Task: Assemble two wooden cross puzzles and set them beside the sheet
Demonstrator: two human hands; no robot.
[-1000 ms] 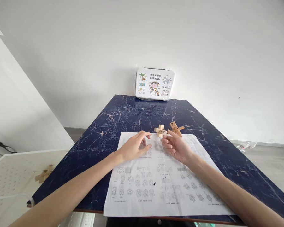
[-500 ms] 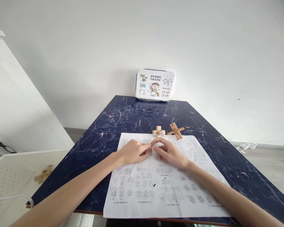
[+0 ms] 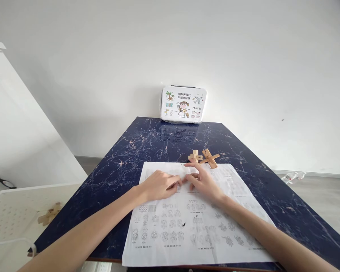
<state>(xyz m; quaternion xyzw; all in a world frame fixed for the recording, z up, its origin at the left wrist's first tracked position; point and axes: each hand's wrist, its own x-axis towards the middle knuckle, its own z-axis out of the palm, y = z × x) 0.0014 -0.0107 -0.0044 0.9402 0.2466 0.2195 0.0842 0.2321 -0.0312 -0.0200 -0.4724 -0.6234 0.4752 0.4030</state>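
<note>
My left hand rests on the printed paper sheet with its fingers curled together. Nothing shows in it, though its underside is hidden. Beside it, my right hand holds nothing; its index finger stretches forward and the other fingers bend down to the paper. That fingertip reaches the near side of a small wooden interlocking puzzle at the sheet's far edge; whether it touches is unclear. Just right of this puzzle is a crossed pair of marked wooden pieces. Small line drawings cover the sheet.
The dark blue marbled table carries a white illustrated case at its far end, by the wall. At lower left, another wooden puzzle sits on a perforated white surface. A clear plastic item lies beyond the right edge.
The wooden puzzle has shifted right, closer to the crossed pieces, and turned. My right index finger has straightened toward it. My left hand has stayed nearly in place; the view has tilted slightly.
</note>
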